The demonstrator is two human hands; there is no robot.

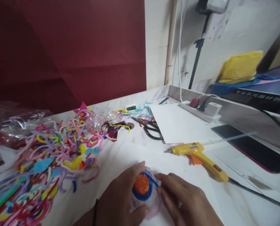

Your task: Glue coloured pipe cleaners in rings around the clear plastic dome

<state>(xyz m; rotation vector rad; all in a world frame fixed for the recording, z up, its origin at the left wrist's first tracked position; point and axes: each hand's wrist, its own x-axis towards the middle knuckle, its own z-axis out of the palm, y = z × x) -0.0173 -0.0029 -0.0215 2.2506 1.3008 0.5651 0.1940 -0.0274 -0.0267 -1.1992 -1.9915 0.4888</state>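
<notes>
Shaping step, probably: left hand (121,199) and right hand (188,201) clasp round orange-and-blue coiled fuzzy-wire disc (143,187); nearby yellow glue gun (198,156) needs a freed hand.

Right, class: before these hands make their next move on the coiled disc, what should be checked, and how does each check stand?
1. Grip on the coiled disc: the left hand cups it and the right hand touches its edge with its fingers. Ok.
2. Position of the glue gun: it lies on the table, apart from both hands, nozzle pointing left. Ok.
3. Whether the glue gun is hot: cannot tell.
4. Position of the scissors: beyond the disc, touching neither hand. Ok.
5. Supply of pipe cleaners: a pile lies left of the left hand. Ok.
</notes>
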